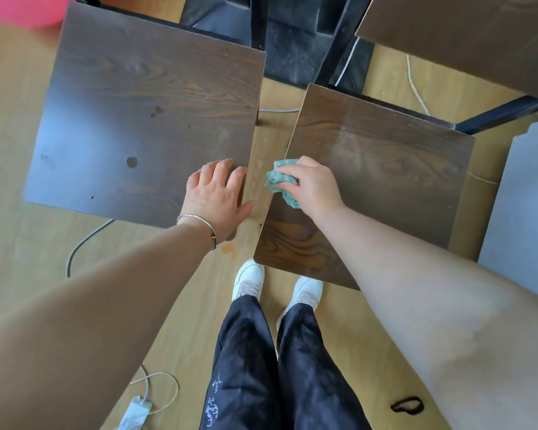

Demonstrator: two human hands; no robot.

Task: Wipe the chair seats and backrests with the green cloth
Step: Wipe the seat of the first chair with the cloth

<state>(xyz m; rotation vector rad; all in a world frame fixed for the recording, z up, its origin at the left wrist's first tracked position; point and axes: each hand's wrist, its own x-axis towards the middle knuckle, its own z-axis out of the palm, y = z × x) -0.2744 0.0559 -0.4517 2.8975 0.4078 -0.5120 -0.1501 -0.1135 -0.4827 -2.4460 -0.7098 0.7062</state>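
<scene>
Head view: two dark wooden chair seats side by side, one hand on each.
Right hand point(312, 184) grips the bunched green cloth point(280, 181) at the left edge of the right chair seat point(385, 169), fingers curled over it. Left hand point(219, 197) rests flat, fingers relaxed and spread, on the near right corner of the left chair seat point(131, 119), a thin bracelet point(199, 223) at the wrist. White shoes point(249, 282) stand on the pale floor point(13, 150) below.
</scene>
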